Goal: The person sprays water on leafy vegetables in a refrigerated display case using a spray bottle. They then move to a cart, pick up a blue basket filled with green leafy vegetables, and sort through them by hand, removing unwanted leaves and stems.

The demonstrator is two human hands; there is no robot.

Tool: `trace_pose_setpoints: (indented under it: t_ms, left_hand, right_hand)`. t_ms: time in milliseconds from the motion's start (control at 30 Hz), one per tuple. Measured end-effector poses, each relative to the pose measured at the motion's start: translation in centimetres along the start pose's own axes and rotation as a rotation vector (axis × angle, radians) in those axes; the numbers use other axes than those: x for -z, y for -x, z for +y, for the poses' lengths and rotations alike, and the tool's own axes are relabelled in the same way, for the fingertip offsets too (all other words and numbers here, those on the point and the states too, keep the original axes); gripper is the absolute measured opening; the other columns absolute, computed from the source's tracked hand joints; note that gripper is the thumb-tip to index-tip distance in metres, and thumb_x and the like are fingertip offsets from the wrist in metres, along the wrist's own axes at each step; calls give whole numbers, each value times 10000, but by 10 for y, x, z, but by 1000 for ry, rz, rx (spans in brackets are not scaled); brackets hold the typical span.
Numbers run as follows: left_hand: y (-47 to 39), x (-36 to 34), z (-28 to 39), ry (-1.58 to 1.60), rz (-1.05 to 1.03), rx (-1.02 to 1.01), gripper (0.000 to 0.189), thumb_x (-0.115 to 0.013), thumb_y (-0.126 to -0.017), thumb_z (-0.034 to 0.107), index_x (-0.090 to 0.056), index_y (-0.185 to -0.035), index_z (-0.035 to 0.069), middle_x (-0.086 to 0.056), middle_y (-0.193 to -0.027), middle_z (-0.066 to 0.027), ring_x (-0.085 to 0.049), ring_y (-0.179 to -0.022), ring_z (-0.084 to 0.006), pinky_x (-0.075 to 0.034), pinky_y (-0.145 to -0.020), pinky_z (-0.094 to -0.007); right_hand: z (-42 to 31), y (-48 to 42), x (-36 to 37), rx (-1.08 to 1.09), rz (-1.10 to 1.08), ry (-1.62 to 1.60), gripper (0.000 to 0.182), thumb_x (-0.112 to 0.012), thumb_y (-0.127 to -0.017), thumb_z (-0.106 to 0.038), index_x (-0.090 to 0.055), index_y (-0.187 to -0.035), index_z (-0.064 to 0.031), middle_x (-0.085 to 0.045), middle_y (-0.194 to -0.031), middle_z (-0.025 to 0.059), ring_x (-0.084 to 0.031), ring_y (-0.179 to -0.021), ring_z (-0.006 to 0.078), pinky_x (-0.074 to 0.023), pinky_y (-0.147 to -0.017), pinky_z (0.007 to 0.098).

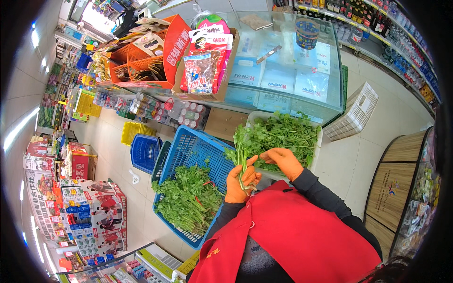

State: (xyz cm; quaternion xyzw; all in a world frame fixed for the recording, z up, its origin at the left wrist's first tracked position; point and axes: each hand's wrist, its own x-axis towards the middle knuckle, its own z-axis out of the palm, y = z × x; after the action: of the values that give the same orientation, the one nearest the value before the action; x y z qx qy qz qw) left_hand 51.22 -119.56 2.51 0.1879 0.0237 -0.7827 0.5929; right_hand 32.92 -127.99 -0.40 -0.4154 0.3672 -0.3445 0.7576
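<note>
In an orange glove, my left hand (241, 179) is closed around the stems of a small bunch of leafy green herbs (242, 152), like cilantro, with the leaves pointing away from me. My right hand (282, 162), also gloved in orange, is just right of the bunch, over a white bin's near side; its fingers are bent and I cannot tell whether they pinch anything. Loose herbs (288, 136) fill the white plastic bin (319, 141). To the left, a blue perforated plastic basket (184, 139) holds a big heap of herbs (191, 198), bundled with red ties in places.
Beyond the bin stands a glass counter (283, 83) with a knife (269, 54), a tape roll (307, 33) and a carton of snack packets (226, 85). A white crate (354, 111) is on the floor at right, near a wooden display unit (393, 191). Blue baskets (145, 152) stand at left.
</note>
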Motion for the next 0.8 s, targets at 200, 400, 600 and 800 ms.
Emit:
trace_pose_setpoints:
  t_ms: [200, 400, 600, 800]
  left_hand:
    - [7, -1, 0, -5, -13, 10, 295, -516, -957, 190, -611, -1109, -44, -413, -527, 21, -370, -428, -117, -443, -778, -316]
    - [17, -12, 1, 229, -158, -30, 171, -531, -953, 173, -582, -883, 26, -427, -493, 28, -379, -391, -96, -428, -742, -288]
    - [39, -12, -1, 124, -93, 131, 248, -466, -921, 228, -601, -834, 39, -459, -501, 38, -394, -376, -102, -440, -746, -261]
    - [79, 28, 22, -176, -5, 212, 332, -434, -941, 224, -667, -902, -9, -395, -462, 50, -397, -401, -116, -452, -837, -266]
  right_hand:
    - [19, -1, -8, -3, 51, -70, 300, -522, -993, -208, -710, -1053, 18, -720, -1008, 93, -653, -896, 183, -519, -845, 323]
    - [17, 1, 2, -320, -86, -201, 541, -513, -996, -461, -625, -1200, 28, -668, -1168, 130, -629, -1021, 206, -495, -922, 343]
    - [12, -19, -50, -357, -542, -989, 1000, -421, -866, -770, -317, -1449, 36, -479, -1417, 188, -502, -1278, 307, -406, -1078, 443]
    - [-10, -98, -25, -107, -446, -1233, 821, -415, -945, -681, -444, -1421, -13, -550, -1354, 146, -571, -1178, 284, -449, -1034, 455]
